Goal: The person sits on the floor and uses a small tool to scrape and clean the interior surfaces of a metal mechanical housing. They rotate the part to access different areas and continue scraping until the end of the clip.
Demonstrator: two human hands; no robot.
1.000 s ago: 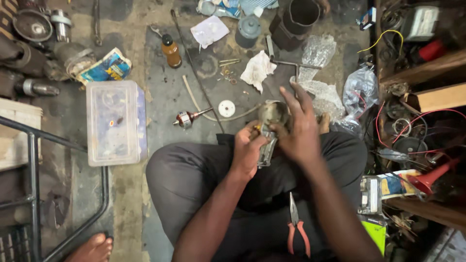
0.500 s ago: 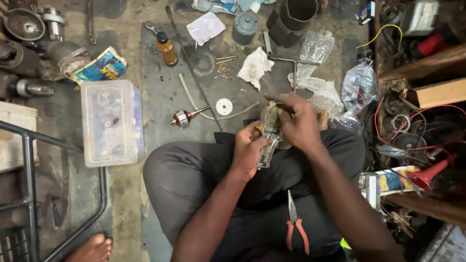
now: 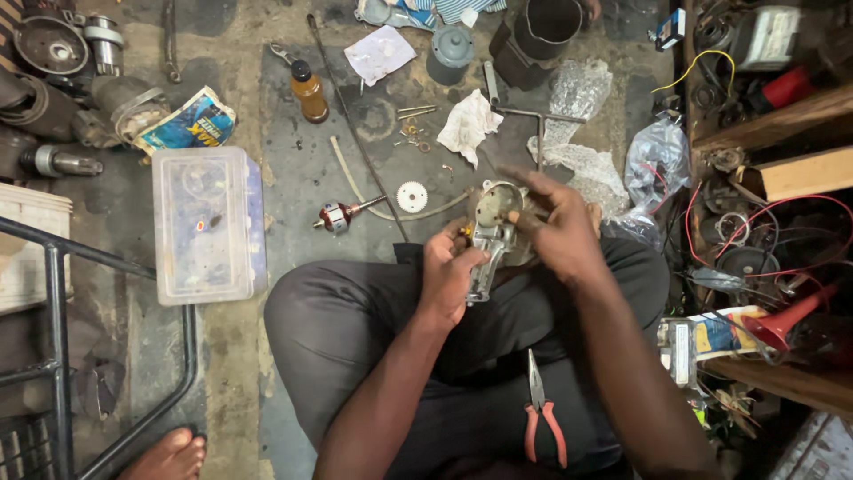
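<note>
Fingers (image 3: pixel 533 182) of the right hand (image 3: pixel 555 233) are curled over the round open end of a grey metal motor housing (image 3: pixel 490 233), fingertips pressed at its rim; the thumb side is hidden, so how tightly they grip is hard to tell. The left hand (image 3: pixel 449 271) closes around the housing's lower, narrower part from the left, fingers wrapped and pinching it. The housing sits upright between both hands, above the person's lap, its round mouth facing the camera.

On the floor to the left lies a clear plastic box (image 3: pixel 206 227) with its lid on; a few small parts, one red, show dimly through it. A brown bottle (image 3: pixel 308 91) stands further up, and a dark metal pot (image 3: pixel 544 34) near the top edge. Red-handled pliers (image 3: pixel 542 416) rest on the lap.
</note>
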